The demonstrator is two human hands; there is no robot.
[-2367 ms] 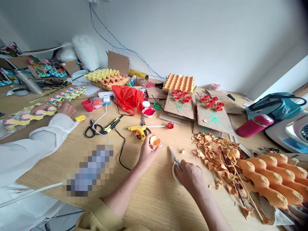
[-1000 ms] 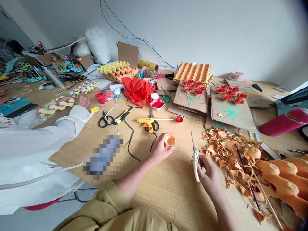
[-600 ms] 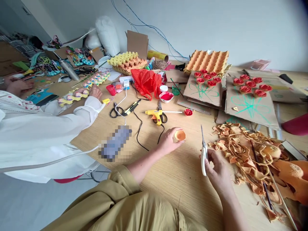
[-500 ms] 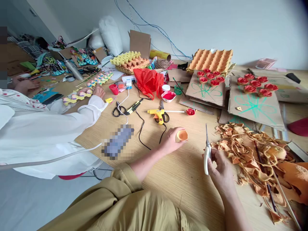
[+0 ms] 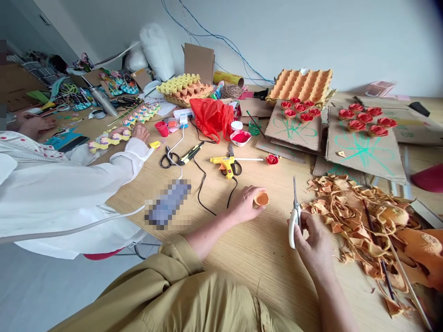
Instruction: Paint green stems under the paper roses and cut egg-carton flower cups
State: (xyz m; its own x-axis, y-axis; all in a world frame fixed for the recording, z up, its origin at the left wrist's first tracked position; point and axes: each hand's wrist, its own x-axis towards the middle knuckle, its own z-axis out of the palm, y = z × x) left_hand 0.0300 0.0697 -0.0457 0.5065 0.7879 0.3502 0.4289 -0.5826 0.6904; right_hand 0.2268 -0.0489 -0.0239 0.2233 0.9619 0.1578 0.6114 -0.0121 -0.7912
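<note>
The left hand (image 5: 245, 205) is gripping an orange cup (image 5: 261, 198), its hollow side showing; the right hand (image 5: 315, 240), apart from it at the cup's four o'clock, is clasping white-handled scissors (image 5: 296, 212), blades pointing to twelve. Orange scraps (image 5: 351, 228) are lying at the scissors' three o'clock, and a yellow glue gun (image 5: 225, 162) is resting between the cup's ten and eleven.

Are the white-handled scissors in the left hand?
No, the right hand holds the scissors; the left hand holds an orange cup.
</note>
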